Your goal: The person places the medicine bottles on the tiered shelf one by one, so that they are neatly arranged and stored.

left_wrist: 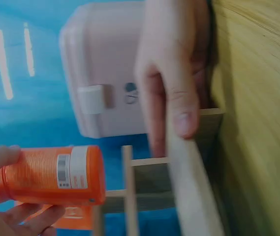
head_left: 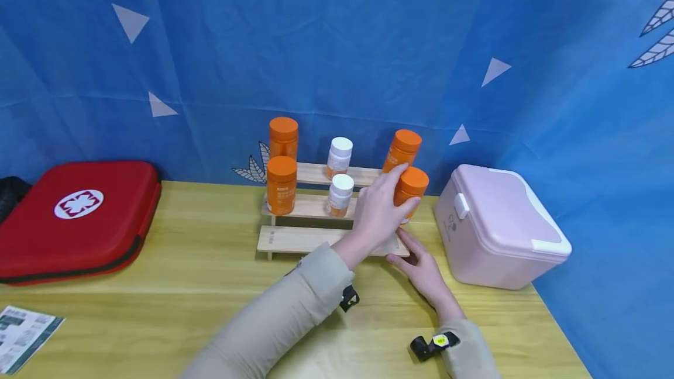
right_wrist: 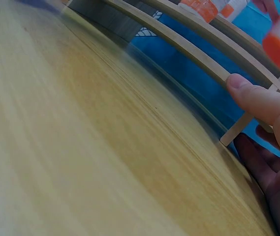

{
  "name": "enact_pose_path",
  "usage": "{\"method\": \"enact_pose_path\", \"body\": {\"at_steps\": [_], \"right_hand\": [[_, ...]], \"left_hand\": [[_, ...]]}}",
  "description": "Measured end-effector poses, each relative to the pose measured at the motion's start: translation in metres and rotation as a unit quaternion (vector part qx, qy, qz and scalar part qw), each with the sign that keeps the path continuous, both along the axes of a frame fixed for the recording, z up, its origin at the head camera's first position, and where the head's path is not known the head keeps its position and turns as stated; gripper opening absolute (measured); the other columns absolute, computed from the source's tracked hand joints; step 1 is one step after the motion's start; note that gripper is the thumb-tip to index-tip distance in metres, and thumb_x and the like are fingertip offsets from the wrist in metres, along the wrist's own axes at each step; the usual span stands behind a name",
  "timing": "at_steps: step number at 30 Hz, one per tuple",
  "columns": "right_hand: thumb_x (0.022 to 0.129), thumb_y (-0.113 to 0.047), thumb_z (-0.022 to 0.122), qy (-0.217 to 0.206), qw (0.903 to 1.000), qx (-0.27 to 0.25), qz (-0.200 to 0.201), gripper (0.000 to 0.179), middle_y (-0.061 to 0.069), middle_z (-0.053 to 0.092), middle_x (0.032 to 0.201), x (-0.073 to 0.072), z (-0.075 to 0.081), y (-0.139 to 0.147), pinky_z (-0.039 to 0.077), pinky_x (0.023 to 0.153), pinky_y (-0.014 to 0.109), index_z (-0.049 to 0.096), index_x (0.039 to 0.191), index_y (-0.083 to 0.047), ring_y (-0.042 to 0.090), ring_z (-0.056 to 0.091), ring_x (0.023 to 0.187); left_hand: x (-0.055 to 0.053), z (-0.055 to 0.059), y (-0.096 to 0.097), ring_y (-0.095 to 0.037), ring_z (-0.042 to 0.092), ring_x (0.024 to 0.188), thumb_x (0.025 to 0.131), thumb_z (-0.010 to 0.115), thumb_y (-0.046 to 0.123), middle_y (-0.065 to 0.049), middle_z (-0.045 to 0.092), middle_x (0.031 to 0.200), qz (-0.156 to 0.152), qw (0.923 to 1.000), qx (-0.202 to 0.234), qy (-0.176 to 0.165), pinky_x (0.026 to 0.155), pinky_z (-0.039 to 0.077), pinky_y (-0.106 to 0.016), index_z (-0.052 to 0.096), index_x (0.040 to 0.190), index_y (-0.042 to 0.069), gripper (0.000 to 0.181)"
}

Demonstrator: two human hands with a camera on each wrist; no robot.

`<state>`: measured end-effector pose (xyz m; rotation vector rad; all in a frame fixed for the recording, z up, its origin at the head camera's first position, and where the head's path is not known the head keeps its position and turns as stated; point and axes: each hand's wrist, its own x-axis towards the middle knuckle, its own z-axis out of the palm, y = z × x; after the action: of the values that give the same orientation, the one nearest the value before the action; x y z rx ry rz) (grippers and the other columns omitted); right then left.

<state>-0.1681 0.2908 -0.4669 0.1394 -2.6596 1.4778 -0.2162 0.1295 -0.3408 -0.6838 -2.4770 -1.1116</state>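
Observation:
A three-step wooden rack point(head_left: 300, 240) stands on the table. My left hand point(head_left: 378, 209) reaches across to its right end and grips an orange bottle point(head_left: 412, 182) around the sides. In the left wrist view that orange bottle point(left_wrist: 46, 173) is upright relative to the rack, with a small gap between its base and the shelf. My right hand point(head_left: 425, 274) holds the right end of the lowest step, its thumb point(right_wrist: 250, 93) on the front edge. Behind the held bottle, another orange bottle point(head_left: 404, 148) stands on the top step, partly hidden.
Two orange bottles point(head_left: 282, 186) stand at the rack's left, and two white-capped bottles point(head_left: 340, 195) in its middle, on the upper steps. A pink lidded box point(head_left: 489, 233) is close on the right. A red first-aid case point(head_left: 79, 221) and a printed card point(head_left: 26, 335) lie left.

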Motion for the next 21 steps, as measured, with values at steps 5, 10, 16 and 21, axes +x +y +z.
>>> {"method": "enact_pose_path", "body": {"at_steps": [5, 10, 16, 21], "right_hand": [[0.087, -0.036, 0.070, -0.005, 0.9999, -0.012, 0.005, 0.070, 0.004, 0.032, 0.152, -0.001, 0.001, -0.003, 0.047, 0.093, 0.033, 0.037, 0.148, -0.023, 0.026, 0.057, 0.115], [0.087, -0.037, 0.069, -0.009, 0.9998, -0.019, 0.006, 0.070, 0.004, 0.030, 0.153, -0.002, 0.003, -0.003, 0.046, 0.094, 0.036, 0.036, 0.148, -0.025, 0.026, 0.057, 0.115], [0.087, -0.035, 0.070, -0.003, 0.9995, -0.027, 0.015, 0.070, 0.005, 0.030, 0.153, -0.003, 0.002, -0.001, 0.045, 0.095, 0.034, 0.037, 0.148, -0.023, 0.027, 0.051, 0.122], [0.087, -0.036, 0.069, -0.007, 0.9998, -0.018, 0.006, 0.070, 0.005, 0.031, 0.153, 0.000, 0.000, -0.001, 0.044, 0.097, 0.037, 0.037, 0.148, -0.024, 0.028, 0.047, 0.126]], "left_hand": [[-0.009, -0.013, 0.011, -0.020, 0.058, 0.112, 0.090, 0.066, 0.036, -0.004, 0.055, 0.133, 0.015, 0.9998, 0.002, -0.012, 0.094, 0.042, -0.041, 0.038, 0.146, 0.021, 0.065], [-0.015, -0.017, 0.012, -0.022, 0.059, 0.110, 0.092, 0.064, 0.036, -0.006, 0.055, 0.132, 0.019, 0.9998, -0.007, -0.007, 0.094, 0.042, -0.042, 0.033, 0.149, 0.020, 0.067], [-0.016, -0.014, 0.012, -0.021, 0.060, 0.106, 0.091, 0.064, 0.037, -0.005, 0.057, 0.129, 0.028, 0.9985, -0.046, 0.004, 0.092, 0.043, -0.041, 0.035, 0.149, 0.021, 0.066], [-0.014, -0.014, 0.012, -0.021, 0.062, 0.100, 0.090, 0.065, 0.040, -0.003, 0.057, 0.128, 0.037, 0.9969, -0.070, -0.003, 0.088, 0.046, -0.038, 0.032, 0.150, 0.024, 0.070]]}}
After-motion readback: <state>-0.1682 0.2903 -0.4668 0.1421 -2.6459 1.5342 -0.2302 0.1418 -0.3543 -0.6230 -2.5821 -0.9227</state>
